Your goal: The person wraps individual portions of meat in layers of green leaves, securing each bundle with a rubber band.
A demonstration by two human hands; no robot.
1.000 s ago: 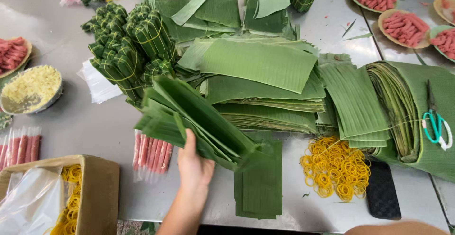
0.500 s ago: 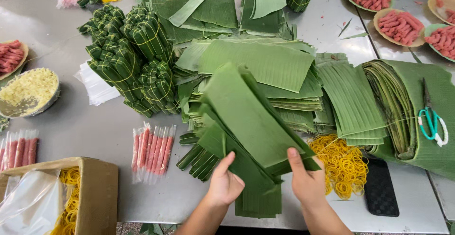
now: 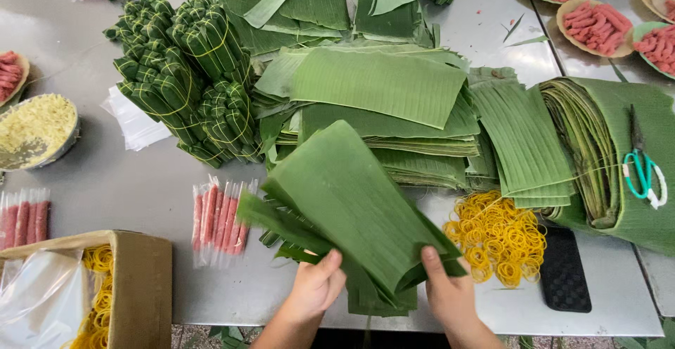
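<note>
left hand (image 3: 316,286) closed on the near edge of a folded stack of banana leaves (image 3: 351,208), thumb on top, fingers under. right hand (image 3: 450,296) gripping the same stack at its near right corner, thumb pressed on the upper leaf. stack held tilted above the near edge of the steel tabletop (image 3: 126,180), fanned out toward the left, with more cut leaf pieces lying beneath it.

just right of the right hand, a heap of yellow rubber bands (image 3: 499,236), touching a dark woven mat (image 3: 566,271). just left of the stack, plastic-wrapped pink sausages (image 3: 218,219). beyond the stack, a broad pile of flat leaves (image 3: 380,85). further left, green wrapped bundles tied with bands (image 3: 183,74), heaped together. far right, rolled leaf strips (image 3: 583,145) and green-handled scissors (image 3: 643,173) resting on a leaf. near left corner, an open cardboard box (image 3: 140,278) with rubber bands inside. left edge, a bowl of pale shredded filling (image 3: 35,127). top right, plates of pink sausage pieces (image 3: 594,25).
</note>
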